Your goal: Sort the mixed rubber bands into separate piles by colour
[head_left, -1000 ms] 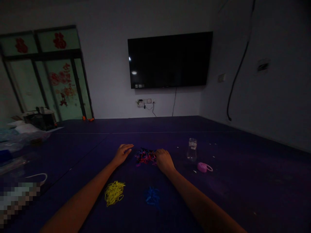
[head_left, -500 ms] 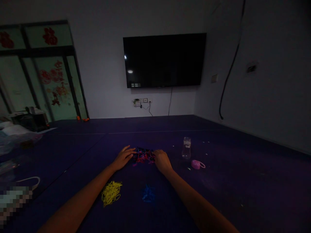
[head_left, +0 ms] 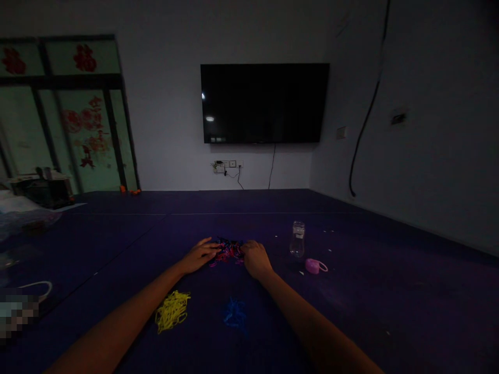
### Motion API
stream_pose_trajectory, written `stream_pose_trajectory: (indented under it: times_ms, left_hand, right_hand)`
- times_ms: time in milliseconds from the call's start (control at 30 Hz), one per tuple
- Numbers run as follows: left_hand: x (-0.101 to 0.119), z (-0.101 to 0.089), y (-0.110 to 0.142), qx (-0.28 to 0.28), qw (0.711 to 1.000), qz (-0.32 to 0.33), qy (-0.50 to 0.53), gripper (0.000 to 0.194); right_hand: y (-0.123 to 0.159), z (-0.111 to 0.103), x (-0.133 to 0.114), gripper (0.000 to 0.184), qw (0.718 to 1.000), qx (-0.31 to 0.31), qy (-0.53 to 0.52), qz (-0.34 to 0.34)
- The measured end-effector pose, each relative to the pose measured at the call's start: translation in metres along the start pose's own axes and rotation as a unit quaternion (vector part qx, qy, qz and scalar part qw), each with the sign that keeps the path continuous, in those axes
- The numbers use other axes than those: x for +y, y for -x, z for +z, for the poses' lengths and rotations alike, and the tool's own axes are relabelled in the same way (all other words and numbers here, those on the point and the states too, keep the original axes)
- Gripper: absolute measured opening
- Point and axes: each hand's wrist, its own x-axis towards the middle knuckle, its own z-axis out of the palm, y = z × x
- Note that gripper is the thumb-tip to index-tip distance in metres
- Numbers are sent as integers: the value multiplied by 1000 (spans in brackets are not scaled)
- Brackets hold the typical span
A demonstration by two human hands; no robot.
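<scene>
A loose pile of mixed rubber bands, mostly dark, red, pink and blue, lies on the purple surface between my hands. My left hand rests at the pile's left side, fingers stretched and slightly apart, the tips touching the bands. At the right side, my right hand is bent with its fingers curled at the bands; its fingertips are mostly hidden. Nearer to me, a heap of yellow rubber bands lies by my left forearm. A smaller heap of blue rubber bands sits between the forearms.
Right of my right hand are a clear bottle and a pink cap with a loop. Small white scraps dot the purple surface. Plastic bags lie far left. A television hangs on the wall ahead.
My hands have drawn slightly closer together around the mixed pile, with my left fingers further over its edge. The view has shifted a little; the yellow and blue heaps look unchanged.
</scene>
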Motion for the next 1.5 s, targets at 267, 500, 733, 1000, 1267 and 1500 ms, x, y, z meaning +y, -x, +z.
stream_pose_trajectory:
  times_ms: [267, 500, 733, 1000, 1267, 1500]
  left_hand:
    - [-9, 2, -1, 25, 999, -19, -9, 31]
    - [-19, 3, -2, 69, 996, -47, -39, 23]
    - [-24, 0, -1, 111, 987, -97, -59, 20]
    - [-25, 2, -1, 119, 984, -121, -51, 24]
    - [-35, 6, -1, 93, 987, -130, -34, 30]
    - [-46, 7, -3, 74, 987, -142, -19, 33]
  right_hand:
    - [0, -2, -1, 37, 1000, 15, -17, 1]
    - [2, 2, -2, 41, 997, 58, -36, -44]
    - [6, -3, -4, 53, 984, 23, -31, -172]
    - [5, -2, -11, 56, 969, -21, -33, -243]
    - [6, -5, -14, 51, 971, -7, -49, -234]
    - [10, -9, -15, 55, 980, 27, -57, -188]
